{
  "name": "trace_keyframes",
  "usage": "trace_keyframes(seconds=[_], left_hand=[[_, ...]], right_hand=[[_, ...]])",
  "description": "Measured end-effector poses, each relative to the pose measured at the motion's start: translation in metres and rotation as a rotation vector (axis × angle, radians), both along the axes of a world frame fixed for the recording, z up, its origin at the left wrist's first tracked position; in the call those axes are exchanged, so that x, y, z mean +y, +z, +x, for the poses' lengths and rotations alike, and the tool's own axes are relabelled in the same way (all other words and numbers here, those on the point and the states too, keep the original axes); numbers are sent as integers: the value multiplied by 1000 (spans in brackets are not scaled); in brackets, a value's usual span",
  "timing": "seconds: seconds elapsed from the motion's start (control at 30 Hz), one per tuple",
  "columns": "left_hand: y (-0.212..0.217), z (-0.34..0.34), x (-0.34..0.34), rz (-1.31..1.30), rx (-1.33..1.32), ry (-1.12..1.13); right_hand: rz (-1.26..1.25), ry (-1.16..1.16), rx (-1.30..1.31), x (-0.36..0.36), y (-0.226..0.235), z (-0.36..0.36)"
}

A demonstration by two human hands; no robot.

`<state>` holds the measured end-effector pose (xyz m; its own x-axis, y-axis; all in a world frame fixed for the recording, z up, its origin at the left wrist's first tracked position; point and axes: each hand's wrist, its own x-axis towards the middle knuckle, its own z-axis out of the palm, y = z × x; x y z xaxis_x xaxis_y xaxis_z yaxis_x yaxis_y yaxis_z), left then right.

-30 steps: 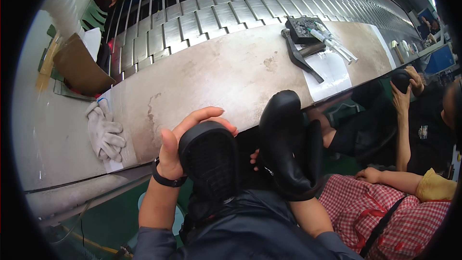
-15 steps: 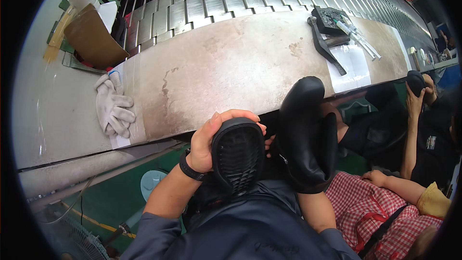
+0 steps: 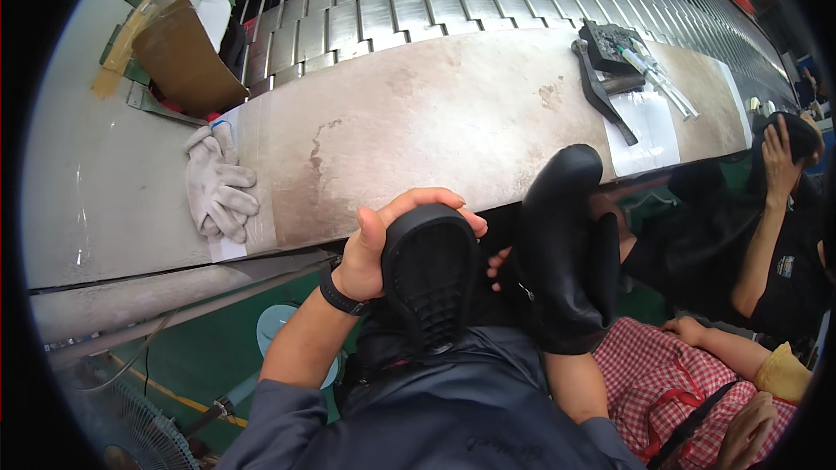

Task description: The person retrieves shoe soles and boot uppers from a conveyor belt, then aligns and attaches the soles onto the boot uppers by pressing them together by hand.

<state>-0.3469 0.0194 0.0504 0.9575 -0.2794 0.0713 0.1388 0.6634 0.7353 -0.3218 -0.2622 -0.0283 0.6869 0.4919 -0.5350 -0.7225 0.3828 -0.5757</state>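
Mostly, the things here go from big to small:

Workbench: a long pale worn bench top (image 3: 418,122) runs from left to right across the far half of the view, with dark stains on it.
Slat conveyor: a grey metal slat belt (image 3: 418,0) lies just behind the bench top, on the far side.
Neighbour: a person in a red checked apron (image 3: 662,374) sits at the right, one raised hand (image 3: 779,161) on a dark thing near the right edge.
Black boot: a smooth black boot (image 3: 566,252) stands with the toe up, near the bench edge, right of centre; its toe overlaps the near edge of the bench.
Black sole: a black ribbed sole (image 3: 428,283) faces the camera, just left of the boot, in front of the person's lap.
Cardboard: a brown folded piece (image 3: 174,57) lies far left on the bench.
Gloves: white cotton gloves (image 3: 218,191) lie on the bench at the left, well apart from the hands.
Tools: dark metal tools (image 3: 610,61) on a white sheet, far right on the bench.
Left hand: the left hand (image 3: 374,248), with a black wristband, is closed around the sole; thumb on its left side, fingers curled over its far end.
Right hand: the right hand (image 3: 501,263) is mostly hidden behind the boot; only fingertips show between sole and boot, so I cannot tell its grip.
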Motion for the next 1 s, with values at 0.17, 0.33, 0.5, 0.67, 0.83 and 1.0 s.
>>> trace_keyframes(seconds=[0.17, 0.33, 0.5, 0.67, 0.83, 1.0], left_hand=[[33, 5, 18, 182, -60, 216], [54, 29, 18, 279, -112, 229], [54, 34, 12, 384, -155, 123], [58, 30, 9, 389, -186, 82], [56, 25, 12, 356, -228, 65], [52, 23, 13, 399, -271, 94]], right_hand=[[15, 47, 6, -18, -14, -21], [841, 334, 264, -2, -22, -50], [744, 74, 204, 47, 0, -76], [588, 146, -30, 58, 19, -57], [391, 7, -53, 74, 52, -55], [361, 28, 51, 77, 67, -55]])
